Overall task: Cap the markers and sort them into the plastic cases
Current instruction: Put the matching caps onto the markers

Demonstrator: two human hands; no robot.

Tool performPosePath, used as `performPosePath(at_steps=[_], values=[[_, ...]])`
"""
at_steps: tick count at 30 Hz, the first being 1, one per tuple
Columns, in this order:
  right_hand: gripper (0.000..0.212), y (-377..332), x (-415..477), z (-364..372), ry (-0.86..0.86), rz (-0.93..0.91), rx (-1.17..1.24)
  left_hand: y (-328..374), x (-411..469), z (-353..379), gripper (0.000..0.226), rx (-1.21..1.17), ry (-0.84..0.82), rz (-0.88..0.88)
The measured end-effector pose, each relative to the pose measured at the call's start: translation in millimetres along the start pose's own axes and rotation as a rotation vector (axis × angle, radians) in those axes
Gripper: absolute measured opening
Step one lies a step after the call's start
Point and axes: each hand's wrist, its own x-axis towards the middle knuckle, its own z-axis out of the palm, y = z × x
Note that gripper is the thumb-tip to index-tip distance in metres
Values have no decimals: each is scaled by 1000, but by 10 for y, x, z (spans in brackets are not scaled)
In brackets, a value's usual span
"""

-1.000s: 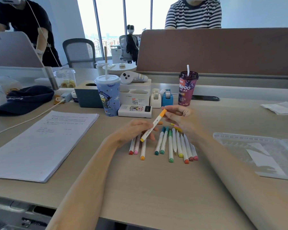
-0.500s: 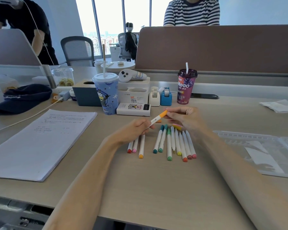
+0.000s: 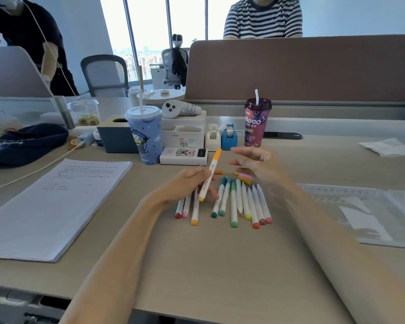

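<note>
Orange-capped marker (image 3: 210, 176) tilted in left hand (image 3: 187, 183) (right hand (image 3: 258, 163) splayed alongside).

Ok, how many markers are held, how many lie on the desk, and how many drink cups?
Held marker, left hand: 1
Desk markers: 11
Cups: 2
Total: 14

A row of markers (image 3: 232, 202) lies mid-frame on a desk (image 3: 220, 265), with a stack of paper (image 3: 45, 206) at left and a plastic case (image 3: 372, 213) at far right. Behind stand a cup (image 3: 145, 134) and a second cup (image 3: 256, 123), with tape dispensers (image 3: 221, 137) between them. The left hand (image 3: 187, 183) holds one marker (image 3: 209, 176) above the row.
</note>
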Motion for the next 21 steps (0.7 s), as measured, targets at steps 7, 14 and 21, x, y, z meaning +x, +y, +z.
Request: performPosePath(at_steps=[7,14,21], values=[[25,112,-53,-34,0,-21,-177,14,-3,19,35,-12,26,-11],[22,142,-26,-30,-35,-64,-348,-80,73,25,22,48,73,-44],[10,-134,85,67,-200,-170,-369,-54,50,34,25,251,87,0]])
